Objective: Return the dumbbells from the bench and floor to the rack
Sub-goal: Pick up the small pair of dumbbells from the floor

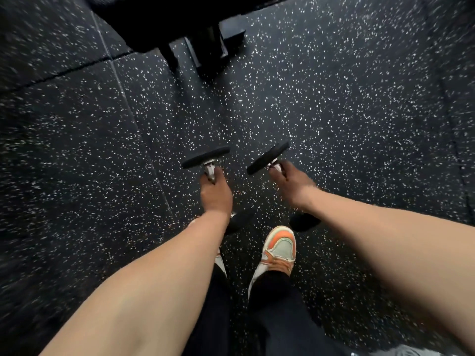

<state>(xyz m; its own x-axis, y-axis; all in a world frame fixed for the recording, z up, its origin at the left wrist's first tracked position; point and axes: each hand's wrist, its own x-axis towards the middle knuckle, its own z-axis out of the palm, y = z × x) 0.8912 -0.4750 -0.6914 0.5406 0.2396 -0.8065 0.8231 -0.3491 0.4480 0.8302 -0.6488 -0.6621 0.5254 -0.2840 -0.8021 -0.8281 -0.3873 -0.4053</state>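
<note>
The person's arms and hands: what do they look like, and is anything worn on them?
Both forearms are bare from the bottom of the frame to the wrists; no sleeves show. The left hand and the right hand have no gloves, and no watch, strap or ring can be seen. The picture is slightly blurred, so small details on the fingers cannot be told.

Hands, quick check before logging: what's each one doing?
Left hand: closed on the left dumbbell.
Right hand: closed on the right dumbbell.

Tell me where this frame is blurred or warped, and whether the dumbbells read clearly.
Head view: floor specks streak toward the edges, motion blur; wide-angle bends the tile seams. Left dumbbell and right dumbbell are fairly sharp; left hand and right hand slightly soft.
</note>
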